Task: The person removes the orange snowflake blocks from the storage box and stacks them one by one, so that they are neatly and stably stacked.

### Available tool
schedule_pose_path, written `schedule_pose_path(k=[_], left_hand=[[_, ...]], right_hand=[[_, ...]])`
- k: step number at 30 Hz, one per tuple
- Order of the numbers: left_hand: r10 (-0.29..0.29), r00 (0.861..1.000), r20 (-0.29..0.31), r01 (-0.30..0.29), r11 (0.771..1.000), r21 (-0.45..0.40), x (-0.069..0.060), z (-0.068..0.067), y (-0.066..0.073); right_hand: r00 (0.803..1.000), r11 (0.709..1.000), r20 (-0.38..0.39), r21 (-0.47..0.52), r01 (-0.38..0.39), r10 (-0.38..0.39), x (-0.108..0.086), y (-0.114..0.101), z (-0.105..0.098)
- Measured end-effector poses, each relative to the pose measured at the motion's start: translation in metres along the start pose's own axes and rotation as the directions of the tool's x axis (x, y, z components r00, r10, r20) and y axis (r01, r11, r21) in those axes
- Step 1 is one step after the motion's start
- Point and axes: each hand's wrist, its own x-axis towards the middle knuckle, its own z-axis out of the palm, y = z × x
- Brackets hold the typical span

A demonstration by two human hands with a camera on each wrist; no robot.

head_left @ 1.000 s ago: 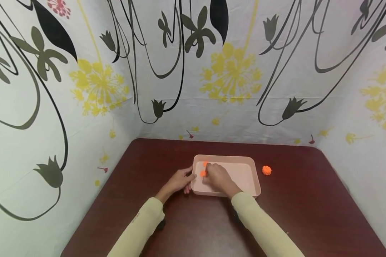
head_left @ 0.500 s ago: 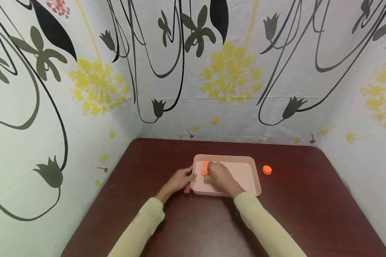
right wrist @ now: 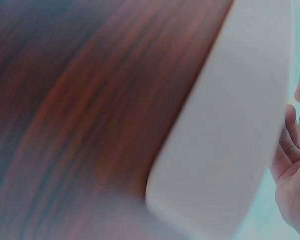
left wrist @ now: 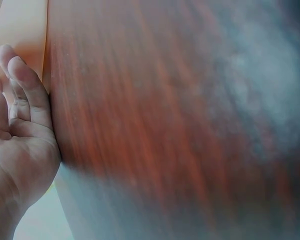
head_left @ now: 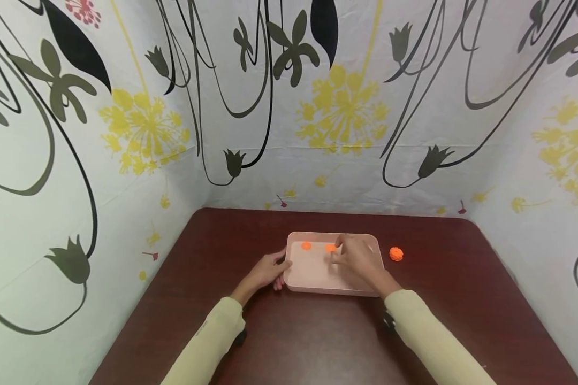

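Note:
In the head view, a shallow pale pink tray [head_left: 313, 272] lies on the table. My left hand [head_left: 266, 270] holds its left end, thumb at the rim and fingers along the outside. The left wrist view shows that hand [left wrist: 27, 130] beside the tray wall [left wrist: 25, 25]. Two small flat orange pieces, a left one [head_left: 306, 246] and a right one [head_left: 330, 248], lie in the tray's far part. My right hand [head_left: 361, 259] is over the tray, index finger beside the right piece, thumb apart from it. In the right wrist view, my right hand [right wrist: 292, 155] shows only partly, beyond the tray wall [right wrist: 215, 130].
A bumpy orange piece [head_left: 396, 254] sits on the dark red-brown table [head_left: 308, 337], just right of the tray. Patterned white cloth [head_left: 270, 128] surrounds the table at the back and sides.
My right hand has moved right across the tray, and one orange piece has shifted right and slightly back with it. The fingers now look apart from it. My left hand stays at the tray's end.

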Motion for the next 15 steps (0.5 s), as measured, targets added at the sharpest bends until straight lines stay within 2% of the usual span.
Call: schedule_pose_path(k=[4, 6, 11, 15], left_hand=[[0.001, 1.000, 0.002, -0.001, 1.000, -0.012, -0.001, 0.000, -0.001], [0.005, 1.000, 0.006, -0.005, 1.000, -0.016, -0.002, 0.001, 0.000], [0.002, 1.000, 0.007, -0.002, 1.000, -0.029, -0.003, 0.000, 0.002], [-0.010, 1.000, 0.005, 0.010, 0.999, -0.030, -0.002, 0.000, 0.001]], right_hand=[[0.999, 1.000, -0.033, 0.010, 0.022, -0.022, -0.011, 0.020, -0.021], [1.000, 0.999, -0.022, 0.037, 0.009, -0.008, -0.018, 0.030, -0.032], [0.999, 0.998, -0.011, 0.029, -0.047, 0.048, -0.032, 0.051, -0.056], [0.995, 0.994, -0.014, 0.041, -0.098, 0.098, -0.042, 0.069, -0.067]])
